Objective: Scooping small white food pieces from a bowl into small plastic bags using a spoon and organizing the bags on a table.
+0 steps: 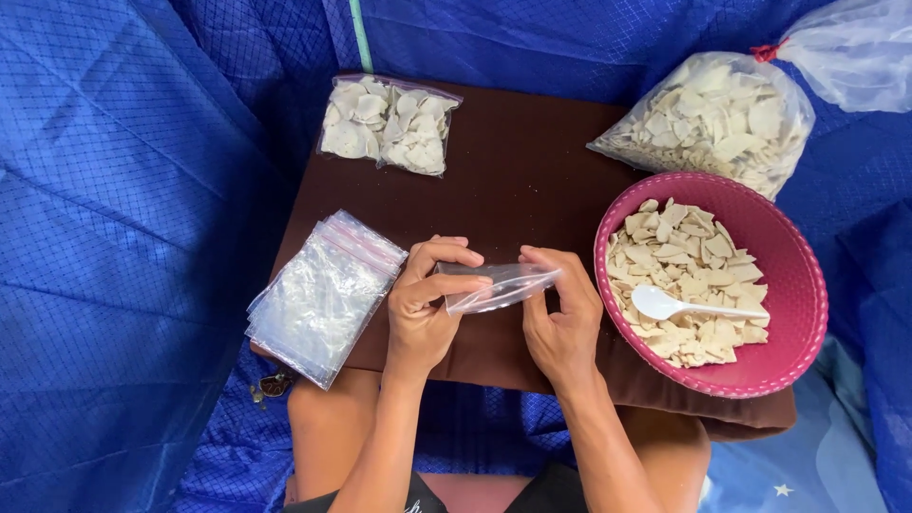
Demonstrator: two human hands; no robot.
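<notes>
Holding a small clear zip bag (501, 287) between both hands, the person works at its mouth just above the brown counter (518, 161). The left hand (425, 309) pinches the bag's left end, fingers (456, 255) closed narrowly on the plastic; the right hand (562, 318) grips the right end the same way, thumb and fingertips pressed to the film. The bag looks empty and lies roughly level, just left of the pink basket (712, 285).

To open it well, I judge that each hand should take only one wall of the bag near the seal and pull the two walls gently apart, rather than squeezing both layers together. Rubbing the thumbs across each other should help separate the film if it clings.

The basket holds pale dried chips with a white plastic spoon (689, 306) resting on them. Well to the left of the basket lies a stack of empty zip bags (323, 296). Up and left of the basket sit two filled small bags (388, 123), and just above it a large clear bag of chips (712, 119). Blue tarpaulin (123, 237) surrounds the counter.
</notes>
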